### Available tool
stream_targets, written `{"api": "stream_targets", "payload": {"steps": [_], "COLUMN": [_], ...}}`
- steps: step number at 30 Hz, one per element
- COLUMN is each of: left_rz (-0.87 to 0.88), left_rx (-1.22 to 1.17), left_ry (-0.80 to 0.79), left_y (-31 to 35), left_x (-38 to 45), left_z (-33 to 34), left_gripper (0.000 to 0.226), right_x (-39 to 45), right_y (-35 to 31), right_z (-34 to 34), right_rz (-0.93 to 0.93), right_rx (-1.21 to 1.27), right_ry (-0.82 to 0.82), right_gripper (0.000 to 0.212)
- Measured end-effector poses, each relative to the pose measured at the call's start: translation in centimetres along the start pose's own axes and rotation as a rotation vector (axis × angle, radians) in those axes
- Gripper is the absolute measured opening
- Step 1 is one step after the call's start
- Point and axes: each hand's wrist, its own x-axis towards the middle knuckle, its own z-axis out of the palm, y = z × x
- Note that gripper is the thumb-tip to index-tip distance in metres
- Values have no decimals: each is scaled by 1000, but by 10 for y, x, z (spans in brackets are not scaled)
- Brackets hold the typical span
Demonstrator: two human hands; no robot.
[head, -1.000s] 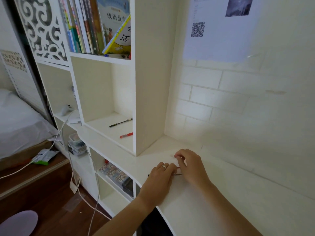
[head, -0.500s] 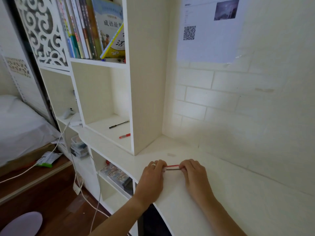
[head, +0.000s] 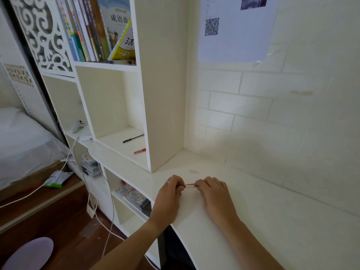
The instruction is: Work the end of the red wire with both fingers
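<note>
I see the white bench (head: pixel 253 221) with both hands low on it near its front edge; my left hand (head: pixel 171 193) and right hand (head: pixel 212 193) each pinch one end of a small red pen (head: pixel 190 185), grip closed on it; whether cap and barrel are apart I can't quite tell, so I judge the work mid-way.
</note>
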Motion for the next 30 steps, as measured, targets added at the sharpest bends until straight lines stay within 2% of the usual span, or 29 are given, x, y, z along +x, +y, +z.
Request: {"api": "stream_targets", "payload": {"steps": [7, 12, 18, 28, 30], "left_rz": [-16, 76, 87, 140, 143], "left_rx": [18, 199, 257, 264, 280], "left_ry": [24, 41, 8, -51, -62], "left_y": [-2, -6, -9, -9, -10], "left_x": [0, -1, 0, 0, 0], "left_z": [2, 3, 4, 1, 1], "left_gripper": [19, 22, 25, 21, 27], "right_x": [-2, -2, -1, 0, 1], "right_y": [-2, -3, -2, -5, -3], "right_z": [-1, 0, 4, 7, 8], "right_rz": [-16, -55, -61, 18, 19], "right_rx": [24, 35, 57, 74, 74], "right_ry": [3, 25, 55, -30, -41], "right_gripper": [19, 23, 23, 23, 20]}}
